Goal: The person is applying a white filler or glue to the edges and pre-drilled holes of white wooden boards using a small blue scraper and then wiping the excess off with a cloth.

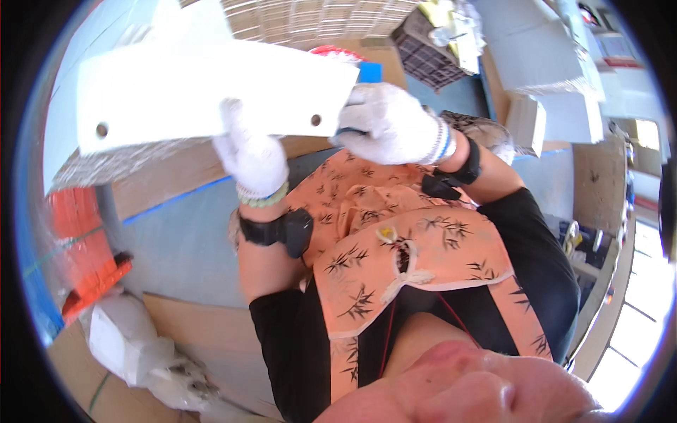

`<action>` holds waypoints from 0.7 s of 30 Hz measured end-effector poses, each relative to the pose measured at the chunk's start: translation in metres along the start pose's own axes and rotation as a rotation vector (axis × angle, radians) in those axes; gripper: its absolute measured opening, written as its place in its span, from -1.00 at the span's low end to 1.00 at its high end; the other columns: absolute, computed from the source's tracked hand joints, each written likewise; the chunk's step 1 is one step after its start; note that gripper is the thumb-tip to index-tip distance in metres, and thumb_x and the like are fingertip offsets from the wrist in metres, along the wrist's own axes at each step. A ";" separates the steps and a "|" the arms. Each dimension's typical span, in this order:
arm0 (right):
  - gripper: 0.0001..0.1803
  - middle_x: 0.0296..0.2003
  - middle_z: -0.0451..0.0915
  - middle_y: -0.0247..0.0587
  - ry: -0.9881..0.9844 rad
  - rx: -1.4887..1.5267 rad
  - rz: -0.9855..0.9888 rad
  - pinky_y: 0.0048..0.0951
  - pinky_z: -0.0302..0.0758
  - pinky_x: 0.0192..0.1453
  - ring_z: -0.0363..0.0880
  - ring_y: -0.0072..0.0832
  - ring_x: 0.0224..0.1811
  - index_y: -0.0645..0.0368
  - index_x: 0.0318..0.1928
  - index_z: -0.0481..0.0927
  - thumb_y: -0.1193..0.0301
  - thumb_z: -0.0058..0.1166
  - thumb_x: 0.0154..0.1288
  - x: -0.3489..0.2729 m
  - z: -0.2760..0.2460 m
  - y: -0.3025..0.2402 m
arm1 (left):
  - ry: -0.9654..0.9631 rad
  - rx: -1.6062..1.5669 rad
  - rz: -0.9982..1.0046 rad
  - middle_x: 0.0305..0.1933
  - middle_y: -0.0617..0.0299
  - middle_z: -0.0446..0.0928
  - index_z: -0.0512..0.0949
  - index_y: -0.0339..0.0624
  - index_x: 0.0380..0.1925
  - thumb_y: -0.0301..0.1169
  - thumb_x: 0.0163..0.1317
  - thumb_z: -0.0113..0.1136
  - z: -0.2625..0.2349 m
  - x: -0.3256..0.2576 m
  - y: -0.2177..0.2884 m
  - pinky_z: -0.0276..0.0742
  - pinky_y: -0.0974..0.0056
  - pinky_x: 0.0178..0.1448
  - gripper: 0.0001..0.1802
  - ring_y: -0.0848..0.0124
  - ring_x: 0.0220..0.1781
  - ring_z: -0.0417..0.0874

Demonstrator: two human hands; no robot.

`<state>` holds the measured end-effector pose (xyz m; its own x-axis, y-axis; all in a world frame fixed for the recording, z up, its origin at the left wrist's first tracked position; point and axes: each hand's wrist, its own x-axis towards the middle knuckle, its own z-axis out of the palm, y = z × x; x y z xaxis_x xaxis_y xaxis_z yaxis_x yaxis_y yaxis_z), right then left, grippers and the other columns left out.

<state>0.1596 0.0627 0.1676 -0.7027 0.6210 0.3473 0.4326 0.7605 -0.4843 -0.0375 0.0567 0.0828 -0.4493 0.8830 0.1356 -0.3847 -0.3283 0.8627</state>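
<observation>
Beyond right hand [384, 121] gripping white panel [190, 92], plaid box [423, 51], yellow wrapping [438, 13] atop

No text, label, brand, number or sign can be read; the face of the white panel [204, 95] is washed out by glare.

1 L hand [255, 151] + 1 R hand [384, 121], 2 total; 2 gloves [405, 134], 1 ea.; 1 panel [197, 88] w/ 2 vis. holes [316, 120]; 2 wrist straps [296, 231], also 1 ea.; 1 bracelet [264, 198]; 1 apron [416, 243]; 2 sleeves [529, 229]; 1 plaid box [425, 55]; 1 blue block [371, 72].
</observation>
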 end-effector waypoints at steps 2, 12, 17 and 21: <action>-0.92 -0.42 0.60 -0.11 -0.028 -0.024 0.004 -0.20 0.59 -0.27 0.64 -0.13 -0.36 0.18 -0.39 0.66 0.49 0.23 0.04 0.004 -0.003 -0.006 | -0.014 -0.085 0.002 0.00 0.05 0.57 0.50 -0.30 0.11 -0.40 0.47 0.09 0.008 -0.001 0.011 0.63 0.25 0.05 -0.70 0.26 0.01 0.64; -0.87 -0.36 0.62 -0.18 -0.088 -0.112 0.053 -0.28 0.59 -0.25 0.65 -0.18 -0.31 0.17 -0.31 0.69 0.47 0.26 0.07 0.006 -0.011 -0.002 | -0.072 -0.254 -0.072 0.10 0.06 0.55 0.34 -0.34 0.28 -0.13 0.53 -0.08 0.023 0.018 0.037 0.62 0.25 0.02 -0.46 0.30 0.05 0.64; -0.82 -0.25 0.67 -0.16 0.118 -0.043 0.264 -0.40 0.56 -0.16 0.64 -0.32 -0.28 0.21 -0.21 0.70 0.45 0.32 0.17 0.002 -0.021 -0.007 | 0.083 -0.333 -0.102 0.09 0.10 0.56 0.37 -0.26 0.27 -0.10 0.52 -0.05 0.026 0.019 0.041 0.62 0.25 -0.01 -0.48 0.30 0.05 0.64; -0.80 -0.25 0.66 -0.19 0.275 0.056 0.272 -0.43 0.56 -0.14 0.63 -0.38 -0.28 0.21 -0.19 0.70 0.45 0.35 0.18 -0.001 -0.014 -0.009 | 0.092 -0.305 -0.084 0.05 0.16 0.58 0.40 -0.20 0.25 -0.05 0.49 0.00 0.015 0.020 0.035 0.64 0.27 -0.08 -0.48 0.33 0.00 0.67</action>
<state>0.1648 0.0579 0.1823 -0.3855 0.8322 0.3986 0.5454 0.5540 -0.6290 -0.0479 0.0675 0.1229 -0.4710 0.8820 0.0137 -0.6413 -0.3530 0.6813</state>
